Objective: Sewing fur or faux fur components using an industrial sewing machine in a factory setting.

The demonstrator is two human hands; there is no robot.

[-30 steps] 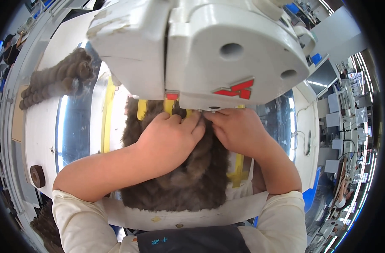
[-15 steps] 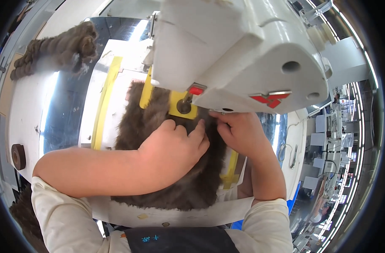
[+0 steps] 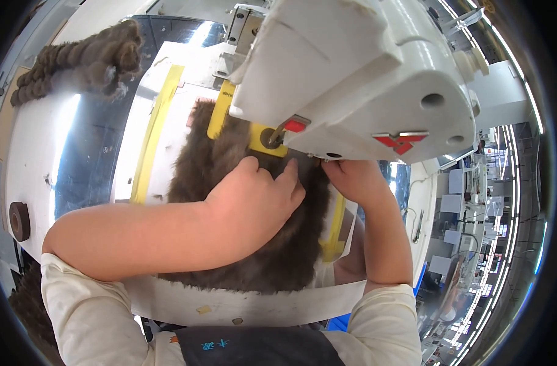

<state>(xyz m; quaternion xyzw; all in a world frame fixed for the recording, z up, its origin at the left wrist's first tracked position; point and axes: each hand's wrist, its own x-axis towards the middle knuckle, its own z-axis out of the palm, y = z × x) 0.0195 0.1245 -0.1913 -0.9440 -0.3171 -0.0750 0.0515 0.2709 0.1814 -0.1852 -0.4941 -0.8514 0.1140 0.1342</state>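
A brown fur piece lies flat on the sewing table beneath the white sewing machine head. My left hand rests on the fur with its fingers curled into the pile and the index finger reaching forward, just short of the yellow plate around the needle area. At the fur's right edge, my right hand is closed in a pinch beside the machine head. The head partly covers its fingertips. A second yellow strip crosses the fur's far left part.
Another ridged fur piece lies at the far left. A brown roll of tape sits on the left side. Yellow tape runs along the white work surface. More dark fur hangs low at the left.
The view has shifted slightly, so the machine head appears farther right. Both hands stay on the fur in nearly the same grip, the right one a little more hidden by the machine head.
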